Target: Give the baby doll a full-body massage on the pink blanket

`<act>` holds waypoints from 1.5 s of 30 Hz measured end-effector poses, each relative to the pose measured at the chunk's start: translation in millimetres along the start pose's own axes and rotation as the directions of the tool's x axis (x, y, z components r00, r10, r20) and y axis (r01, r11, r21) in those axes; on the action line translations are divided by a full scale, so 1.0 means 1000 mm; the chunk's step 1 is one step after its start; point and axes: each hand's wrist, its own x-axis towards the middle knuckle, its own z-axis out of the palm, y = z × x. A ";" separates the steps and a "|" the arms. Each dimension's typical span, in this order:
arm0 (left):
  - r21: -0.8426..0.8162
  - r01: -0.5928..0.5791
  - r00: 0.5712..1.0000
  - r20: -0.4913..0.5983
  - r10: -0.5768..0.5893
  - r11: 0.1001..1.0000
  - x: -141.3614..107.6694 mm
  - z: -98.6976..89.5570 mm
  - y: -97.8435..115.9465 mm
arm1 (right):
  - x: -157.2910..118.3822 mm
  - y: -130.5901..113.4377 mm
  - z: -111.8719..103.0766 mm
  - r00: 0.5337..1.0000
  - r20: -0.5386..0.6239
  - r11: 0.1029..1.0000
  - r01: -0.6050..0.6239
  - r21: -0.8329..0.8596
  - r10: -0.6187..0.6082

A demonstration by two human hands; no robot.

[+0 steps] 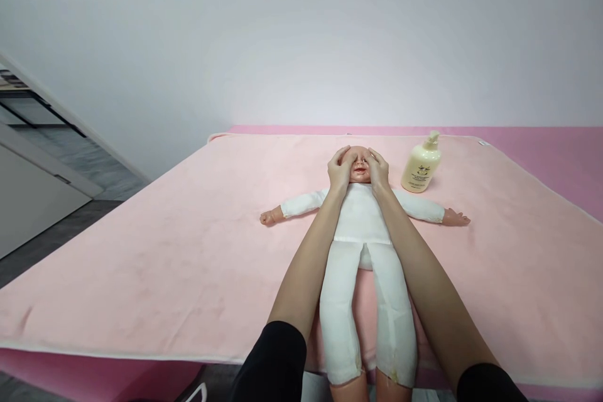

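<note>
A baby doll [362,217] with a white cloth body lies on its back on a pink blanket [188,232], arms spread and head away from me. My left hand [340,169] rests against the left side of the doll's head, its thumb over the eye area. On the other side, my right hand [377,169] mirrors it, thumb near the other eye. Both hands cup the head between them, fingers curved around its sides. The doll's nose and mouth show between my thumbs. A pale yellow pump bottle [418,169] stands right of the head.
A white wall [301,56] runs behind the pink surface [565,163] under the blanket. The doll's legs reach the near edge. A gray floor [101,163] and a white panel [38,201] show at the left.
</note>
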 end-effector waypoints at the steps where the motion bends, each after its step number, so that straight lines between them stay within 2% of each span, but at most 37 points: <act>1: 0.015 -0.010 1.000 0.002 0.010 1.000 0.000 0.000 0.000 | 0.000 0.000 -0.001 1.000 0.007 1.000 0.009 -0.020 -0.009; 5: 0.045 -0.016 1.000 -0.003 0.016 0.999 0.001 -0.001 0.000 | 0.000 -0.001 -0.003 1.000 0.018 0.999 0.001 -0.039 0.000; 16: 0.035 0.002 1.000 0.001 -0.002 0.999 0.004 0.000 -0.001 | 0.001 -0.010 0.002 0.997 -0.033 0.995 -0.071 0.069 0.073; 25: -0.022 0.031 0.998 -0.055 -0.032 0.999 0.009 -0.001 -0.008 | 0.003 -0.007 0.000 0.998 -0.043 0.997 -0.041 0.060 0.044; 31: -0.066 0.045 0.996 -0.068 -0.049 0.997 0.007 0.000 -0.005 | 0.001 -0.006 0.002 0.998 -0.061 0.998 -0.029 0.056 0.032; 38: -0.021 0.002 0.999 -0.050 -0.003 1.000 0.000 -0.002 0.000 | -0.007 -0.014 0.002 0.999 0.003 0.998 -0.043 0.036 0.043; 45: -0.058 0.046 0.998 -0.041 -0.048 0.997 0.006 -0.004 -0.004 | -0.005 -0.013 0.001 0.999 0.001 0.997 -0.048 0.062 0.048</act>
